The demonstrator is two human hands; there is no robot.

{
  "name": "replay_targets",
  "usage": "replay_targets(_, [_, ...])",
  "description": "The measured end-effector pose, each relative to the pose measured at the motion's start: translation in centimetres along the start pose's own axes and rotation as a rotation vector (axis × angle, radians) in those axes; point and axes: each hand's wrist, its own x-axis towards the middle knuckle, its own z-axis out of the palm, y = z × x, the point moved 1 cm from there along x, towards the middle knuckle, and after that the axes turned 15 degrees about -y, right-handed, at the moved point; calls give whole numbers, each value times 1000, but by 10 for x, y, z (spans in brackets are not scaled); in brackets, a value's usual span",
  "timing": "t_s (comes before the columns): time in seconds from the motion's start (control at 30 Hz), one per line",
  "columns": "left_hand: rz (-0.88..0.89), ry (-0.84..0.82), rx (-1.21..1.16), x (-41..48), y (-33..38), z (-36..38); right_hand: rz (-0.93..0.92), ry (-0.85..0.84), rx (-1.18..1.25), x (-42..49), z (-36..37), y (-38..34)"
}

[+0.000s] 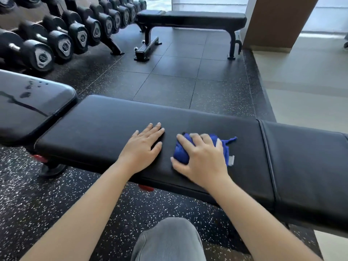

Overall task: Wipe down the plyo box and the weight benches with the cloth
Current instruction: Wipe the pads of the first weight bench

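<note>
Bench (105, 132) running left-right, left hand (142, 147) flat on it, right hand (203, 159) gripping cloth (181, 155)

A gym: dumbbell rack (62, 32), padded weight benches (190, 17), speckled rubber floor (47, 204).

One wide-angle view, worn on the person's head, looks forward and steeply down at the near bench (105, 132), which crosses the frame close below. Both forearms (79, 213) enter from the bottom edge, with a grey-clad knee (167, 240) under the lens. Farther off, the view faces the dumbbell rack (62, 34) at upper left and a second bench (190, 18) at the top — across a stretch of dark floor (178, 72).
</note>
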Motion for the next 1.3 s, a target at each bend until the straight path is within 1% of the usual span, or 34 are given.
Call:
replay_targets(0.03, [-8, 12, 9, 3, -2, -1, 12, -32, -15, 18, -1, 4])
replay_targets(0.13, [-27, 40, 5, 7, 1, 1, 70, -205, -18, 85, -3, 21])
replay_targets(0.23, [-22, 55, -33, 6, -1, 2, 116, -234, 7, 126, -1, 27])
replay_targets(0.3, [-41, 71, -48, 6, -4, 2, 114, -220, -12, 124, 4, 24])
replay_targets(0.37, [-59, 73, -49, 7, -5, 2, 87, -185, -35, 103, 6, 16])
replay_targets(0.5, [-50, 13, -13, 7, -5, 2, -5, -25, -16, 27, 8, -14])
replay_targets(0.6, [-3, -24, -11, 2, -9, -3, -41, 44, -16, -14, 9, -29])
replay_targets(0.7, [-21, 12, 23, -5, -26, -6, -31, 44, 17, -10, 7, -30])
replay_targets(0.8, [-79, 53, 16, -3, -31, -10, 3, -5, -11, 27, 2, -28])
replay_targets(0.9, [-91, 48, 24, 0, -28, -9, 47, -207, 1, 88, 0, -15])
replay_targets(0.93, [-87, 48, 16, 1, -28, -8, 58, -229, 1, 106, 2, -11])
replay_targets(1.0, [-84, 53, -8, 1, -31, -5, 78, -220, -4, 132, 5, -5])
replay_targets(1.1, [-68, 91, -53, 2, -34, -6, 97, -206, -24, 131, 10, -11])
replay_targets(1.2, [-49, 119, -117, 0, -35, -8, 52, -169, -38, 89, 10, -32])
replay_targets(1.27, [-28, 101, -123, -3, -38, -8, 6, -63, -35, 50, 12, -49])
replay_targets(1.3, [-16, 75, -104, -5, -40, -9, -2, -36, -20, 32, 13, -56])
